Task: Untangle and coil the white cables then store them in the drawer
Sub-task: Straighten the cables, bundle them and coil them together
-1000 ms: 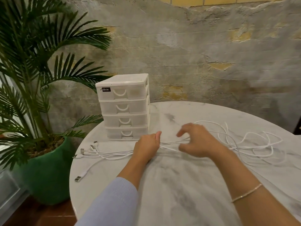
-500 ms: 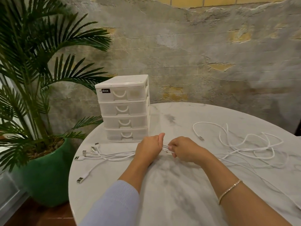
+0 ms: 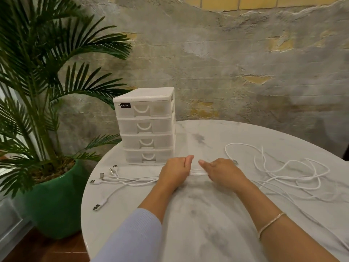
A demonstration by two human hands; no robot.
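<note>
Several white cables [image 3: 198, 173] run as one bundle across the round marble table [image 3: 207, 214]. My left hand [image 3: 175, 172] grips the bundle, and my right hand [image 3: 222, 172] grips it just to the right; a short stretch shows between them. Left of my hands the plug ends [image 3: 105, 178] fan out toward the table's edge. To the right the loose cable loops [image 3: 283, 171] lie tangled on the table. A white four-drawer box [image 3: 146, 125] stands behind my left hand with all its drawers closed.
A palm in a green pot [image 3: 54, 201] stands on the floor at the table's left edge. A rough plastered wall rises behind the table. One USB plug [image 3: 97, 207] lies near the table's front-left rim.
My right hand came in from the right, where it hovered with spread fingers, and closed on the bundle beside my left hand. The two hands have since drawn slightly apart.
</note>
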